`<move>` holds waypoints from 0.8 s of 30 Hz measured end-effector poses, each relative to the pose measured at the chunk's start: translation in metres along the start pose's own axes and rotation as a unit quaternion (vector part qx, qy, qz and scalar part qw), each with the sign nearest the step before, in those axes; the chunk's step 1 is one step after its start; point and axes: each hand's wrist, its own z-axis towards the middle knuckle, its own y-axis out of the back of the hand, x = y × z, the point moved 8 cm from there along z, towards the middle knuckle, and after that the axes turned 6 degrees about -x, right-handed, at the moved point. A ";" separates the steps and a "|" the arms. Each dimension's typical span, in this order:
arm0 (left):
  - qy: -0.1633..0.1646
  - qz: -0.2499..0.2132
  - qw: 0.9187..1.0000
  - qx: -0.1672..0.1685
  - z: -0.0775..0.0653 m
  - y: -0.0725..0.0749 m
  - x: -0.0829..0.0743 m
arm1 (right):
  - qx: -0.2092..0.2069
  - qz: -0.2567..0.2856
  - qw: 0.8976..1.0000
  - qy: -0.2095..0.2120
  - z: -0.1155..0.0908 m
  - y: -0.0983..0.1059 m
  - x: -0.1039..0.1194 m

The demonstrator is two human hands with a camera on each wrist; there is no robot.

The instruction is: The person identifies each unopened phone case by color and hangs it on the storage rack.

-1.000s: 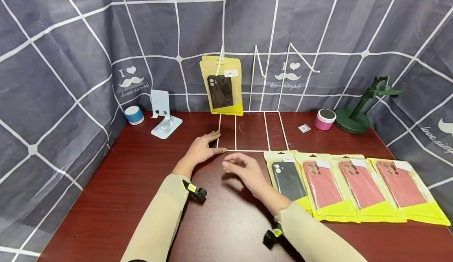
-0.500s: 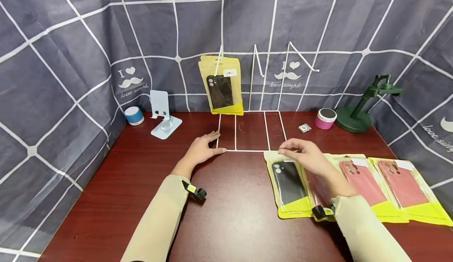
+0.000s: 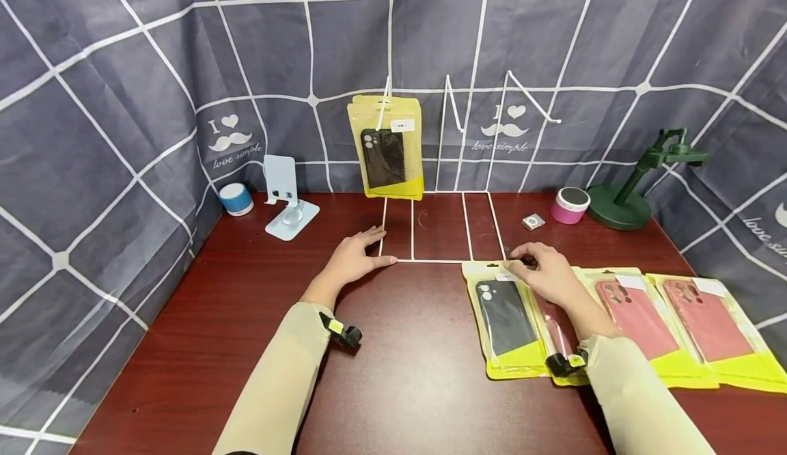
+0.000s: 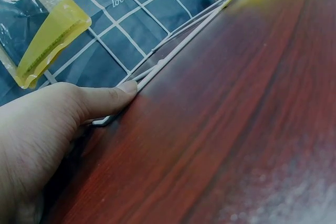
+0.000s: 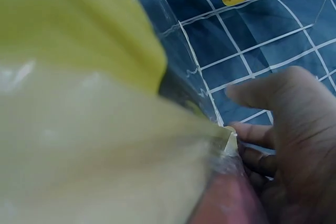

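Left grip (image 3: 353, 259) is splayed, right grip (image 3: 549, 277) bent.

From over here, their left hand (image 3: 353, 258) is on the white rack (image 3: 436, 261), right hand (image 3: 547, 276) over some bagged pink case (image 3: 558, 324).

The head view is bright and evenly lit, apparently from above: a pale sheen spreads over the glossy red-brown wooden tabletop (image 3: 406, 400), and dark shadows edge the cream fabric sleeves (image 3: 279, 373). Wide-angle distortion bows the white lines on the dark grey fabric backdrop (image 3: 270, 45). Both wrist views are dimmer and bluer; the left shows mottled white glare at lower right, the right a yellow plastic packet (image 5: 100, 30) too close for sharp focus.
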 end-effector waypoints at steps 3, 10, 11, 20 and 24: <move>0.000 0.001 1.000 0.002 0.000 0.000 0.000 | 0.016 -0.023 0.999 0.019 0.000 -0.004 0.001; 0.000 0.001 1.000 0.000 0.001 0.000 0.000 | 0.013 -0.033 0.998 0.057 -0.002 -0.003 0.008; 0.000 0.002 1.000 0.000 0.001 0.000 0.000 | 0.010 -0.032 0.997 0.063 -0.002 -0.002 0.009; -0.004 0.001 1.000 0.002 0.001 0.001 -0.001 | 0.022 -0.011 0.997 0.074 -0.003 -0.005 0.010; -0.003 0.004 1.000 0.001 0.000 0.000 0.000 | 0.032 -0.005 0.997 0.076 -0.003 -0.009 0.011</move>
